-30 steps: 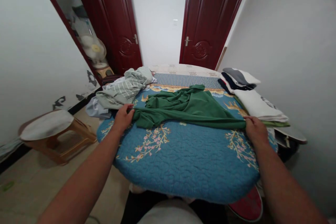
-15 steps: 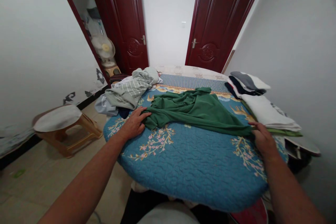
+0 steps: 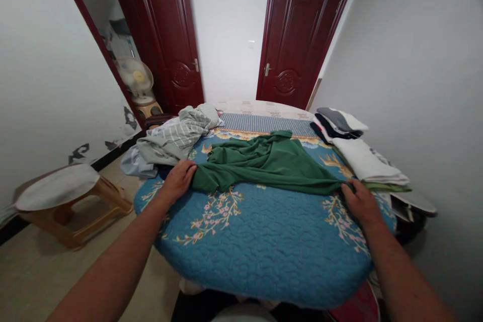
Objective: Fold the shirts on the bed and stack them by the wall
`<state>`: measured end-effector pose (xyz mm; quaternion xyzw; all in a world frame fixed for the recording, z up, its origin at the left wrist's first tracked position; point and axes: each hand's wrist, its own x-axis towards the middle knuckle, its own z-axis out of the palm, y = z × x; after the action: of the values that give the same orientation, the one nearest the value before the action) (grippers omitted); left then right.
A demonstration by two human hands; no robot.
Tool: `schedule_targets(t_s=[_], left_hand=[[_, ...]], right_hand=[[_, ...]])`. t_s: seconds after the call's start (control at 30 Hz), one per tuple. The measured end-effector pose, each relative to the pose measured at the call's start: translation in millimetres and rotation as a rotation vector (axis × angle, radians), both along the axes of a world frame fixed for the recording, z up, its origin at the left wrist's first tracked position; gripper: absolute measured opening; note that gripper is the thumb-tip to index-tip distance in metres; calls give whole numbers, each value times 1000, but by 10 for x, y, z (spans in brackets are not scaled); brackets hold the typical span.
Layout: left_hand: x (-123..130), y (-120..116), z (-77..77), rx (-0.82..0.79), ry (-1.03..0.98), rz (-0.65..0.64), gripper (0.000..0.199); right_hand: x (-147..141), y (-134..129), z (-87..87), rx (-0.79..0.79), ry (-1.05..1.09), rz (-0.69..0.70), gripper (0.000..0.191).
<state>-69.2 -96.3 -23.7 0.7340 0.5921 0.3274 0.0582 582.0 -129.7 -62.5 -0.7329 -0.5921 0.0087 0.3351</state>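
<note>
A dark green garment [image 3: 264, 163], rumpled along its far side, lies across the blue quilted table cover [image 3: 264, 241]. Its near edge runs fairly straight between my two hands. My left hand [image 3: 181, 177] is closed on the garment's left corner, beside the heap of clothes. At the other end, my right hand [image 3: 358, 198] pinches the right corner, with the thumb and forefinger on the cloth. Whether the garment is a shirt or something else I cannot tell.
Loose light grey-green checked clothes [image 3: 177, 136] are heaped at the table's left. Folded clothes [image 3: 373, 161] are stacked on the right, with a white one nearest. A stool [image 3: 75, 206] stands on the floor at left; a fan [image 3: 136, 78] is near the doorway.
My left hand has gone from resting with fingers spread to gripping the corner, and the cloth there is drawn out leftward. My right hand keeps its hold. The view has shifted slightly.
</note>
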Motion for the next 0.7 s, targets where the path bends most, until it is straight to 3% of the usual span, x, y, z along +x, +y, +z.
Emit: schedule_targets(t_s=[0.17, 0.27, 0.37, 0.57, 0.7], left_hand=[[-99, -101, 132, -119, -115, -67, 48], [-209, -196, 170, -181, -166, -36, 58], [-259, -259, 187, -267, -137, -29, 50], [-137, -340, 272, -134, -107, 46, 25], [-44, -381, 418, -144, -175, 13, 27]], right_hand=[[45, -5, -19, 6, -2, 10, 36], [67, 17, -29, -12, -6, -3, 37], [86, 33, -41, -51, 3, -20, 37], [110, 23, -67, -46, 40, -58, 31], [118, 24, -73, -46, 52, -72, 32]])
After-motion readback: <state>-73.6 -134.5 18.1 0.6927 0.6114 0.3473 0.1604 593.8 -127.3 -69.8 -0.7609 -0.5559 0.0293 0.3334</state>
